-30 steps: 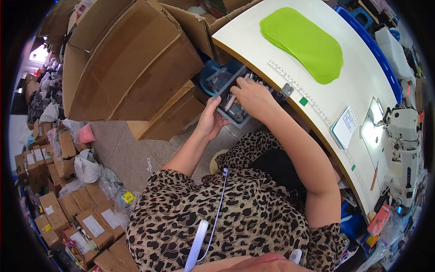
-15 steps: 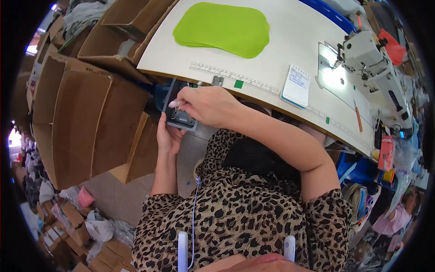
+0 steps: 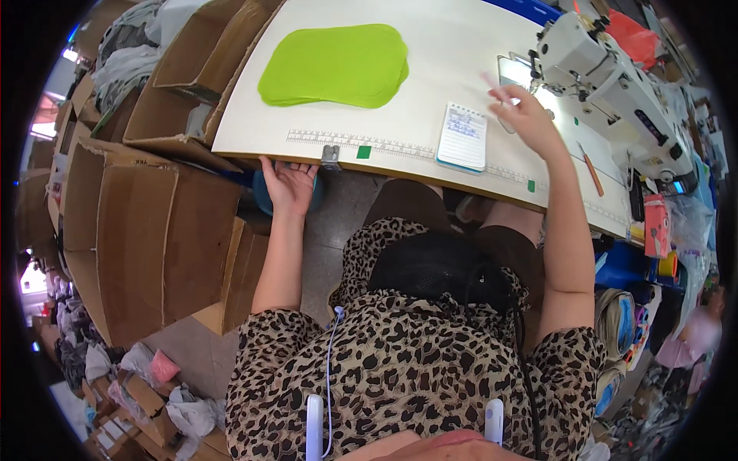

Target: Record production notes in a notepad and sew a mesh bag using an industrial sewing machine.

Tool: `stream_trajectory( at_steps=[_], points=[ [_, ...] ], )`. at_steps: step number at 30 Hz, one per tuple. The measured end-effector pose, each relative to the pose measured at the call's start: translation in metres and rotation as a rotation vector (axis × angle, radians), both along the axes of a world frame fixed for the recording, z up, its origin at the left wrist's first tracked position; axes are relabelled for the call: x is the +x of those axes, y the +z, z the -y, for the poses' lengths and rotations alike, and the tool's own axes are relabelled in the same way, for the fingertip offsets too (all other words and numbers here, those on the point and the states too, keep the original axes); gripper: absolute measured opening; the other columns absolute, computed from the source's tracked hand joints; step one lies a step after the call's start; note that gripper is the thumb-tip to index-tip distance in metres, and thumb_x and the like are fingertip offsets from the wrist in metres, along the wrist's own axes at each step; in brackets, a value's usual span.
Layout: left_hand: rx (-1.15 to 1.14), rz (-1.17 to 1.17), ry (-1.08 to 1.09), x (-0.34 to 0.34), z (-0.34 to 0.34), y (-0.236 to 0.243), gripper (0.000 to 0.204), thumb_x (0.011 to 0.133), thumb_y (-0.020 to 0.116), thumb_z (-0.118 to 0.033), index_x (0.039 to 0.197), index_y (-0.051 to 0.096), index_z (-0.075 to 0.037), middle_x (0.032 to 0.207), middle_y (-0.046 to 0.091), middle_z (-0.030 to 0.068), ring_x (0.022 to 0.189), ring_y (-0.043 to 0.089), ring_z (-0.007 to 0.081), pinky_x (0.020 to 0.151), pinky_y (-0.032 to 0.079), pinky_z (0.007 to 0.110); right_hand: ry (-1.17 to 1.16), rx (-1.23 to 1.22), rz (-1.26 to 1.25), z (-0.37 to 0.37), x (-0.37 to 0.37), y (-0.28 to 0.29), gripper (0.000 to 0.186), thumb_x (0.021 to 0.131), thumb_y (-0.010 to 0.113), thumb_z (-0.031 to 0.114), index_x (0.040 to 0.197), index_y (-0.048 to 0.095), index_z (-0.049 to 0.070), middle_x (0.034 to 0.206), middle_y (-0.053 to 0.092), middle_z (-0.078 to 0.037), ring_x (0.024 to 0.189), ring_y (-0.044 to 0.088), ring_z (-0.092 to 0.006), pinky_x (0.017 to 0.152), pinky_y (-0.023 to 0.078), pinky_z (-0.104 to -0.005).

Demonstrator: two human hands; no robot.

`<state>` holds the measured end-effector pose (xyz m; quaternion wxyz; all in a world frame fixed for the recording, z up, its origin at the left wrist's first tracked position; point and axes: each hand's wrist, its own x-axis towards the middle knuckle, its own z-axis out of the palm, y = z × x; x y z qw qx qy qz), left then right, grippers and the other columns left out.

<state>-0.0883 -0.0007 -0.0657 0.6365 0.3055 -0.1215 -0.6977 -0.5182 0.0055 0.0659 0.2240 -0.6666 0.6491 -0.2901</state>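
My left hand (image 3: 288, 187) is palm up at the table's front edge, its fingers spread and their tips against the edge or just under it. It holds nothing that shows. Above the tabletop, near the sewing machine (image 3: 607, 92), my right hand (image 3: 526, 119) pinches a small pale pink thing (image 3: 500, 91), too blurred for its kind to show. A stack of lime green rounded fabric pieces (image 3: 334, 65) lies flat at the left of the table. Between the stack and the machine rests a spiral notepad (image 3: 463, 138) with handwriting.
A printed ruler strip (image 3: 384, 144) runs along the front of the white table (image 3: 254, 115). A metal clamp-like fitting (image 3: 330, 157) sits on the edge. An orange-handled tool (image 3: 591, 170) lies at the right. Open cardboard boxes (image 3: 131, 238) crowd the left side.
The small grey drawer under the table edge is no longer in view. My right hand has moved from it across to the machine with the pale thing. My left hand has moved up to the edge.
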Motion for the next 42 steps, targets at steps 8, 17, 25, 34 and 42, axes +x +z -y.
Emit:
stream_trajectory(
  at_steps=[8, 17, 25, 34, 42],
  points=[
    [-0.259, 1.014, 0.523, -0.037, -0.044, 0.019, 0.07, 0.097, 0.053, -0.022, 0.15, 0.011, -0.003, 0.152, 0.02, 0.0153, 0.137, 0.028, 0.0281, 0.112, 0.022, 0.044, 0.031, 0.227, -0.229, 0.006, 0.036, 0.007, 0.056, 0.068, 0.079, 0.038, 0.108, 0.063, 0.003, 0.113, 0.056, -0.013, 0.101, 0.057, -0.0262, 0.088, 0.045, -0.0331],
    [-0.856, 1.085, -0.213, -0.141, -0.058, 0.103, 0.084, 0.079, 0.074, -0.011, 0.145, 0.023, -0.002, 0.147, 0.029, 0.0217, 0.128, 0.044, 0.0307, 0.102, 0.04, 0.041, 0.052, 0.168, 0.16, -0.014, 0.053, 0.026, 0.039, 0.066, 0.082, 0.015, 0.097, 0.059, 0.004, 0.091, 0.058, -0.005, 0.086, 0.056, -0.0166, 0.076, 0.045, -0.029],
    [-1.094, 1.379, 0.009, -0.163, 0.013, 0.123, 0.031, 0.081, 0.064, 0.0, 0.111, 0.061, -0.007, 0.112, 0.063, 0.0105, 0.099, 0.063, 0.0276, 0.081, 0.052, 0.035, 0.383, -0.729, -0.162, -0.057, 0.072, 0.049, 0.025, 0.061, 0.069, -0.005, 0.082, 0.062, 0.006, 0.083, 0.058, -0.006, 0.071, 0.059, -0.0231, 0.059, 0.048, -0.0301],
    [-1.295, 1.517, -0.19, -0.141, -0.014, 0.101, 0.03, 0.08, 0.065, -0.004, 0.109, 0.062, -0.009, 0.124, 0.058, 0.0115, 0.112, 0.057, 0.0331, 0.093, 0.047, 0.041, 0.455, -0.338, -0.25, -0.075, 0.058, 0.002, 0.038, 0.064, 0.066, -0.007, 0.098, 0.062, 0.01, 0.106, 0.059, -0.01, 0.086, 0.062, -0.0281, 0.068, 0.051, -0.035],
    [-1.281, 1.674, -0.137, -0.15, -0.047, 0.091, 0.047, 0.072, 0.076, -0.044, 0.108, 0.065, -0.017, 0.129, 0.054, 0.007, 0.123, 0.047, 0.0288, 0.104, 0.034, 0.047, 0.155, -0.431, 0.251, -0.065, 0.044, 0.04, 0.021, 0.093, 0.051, 0.008, 0.106, 0.066, 0.003, 0.114, 0.06, -0.011, 0.091, 0.06, -0.0173, 0.081, 0.049, -0.0288]
  ],
)
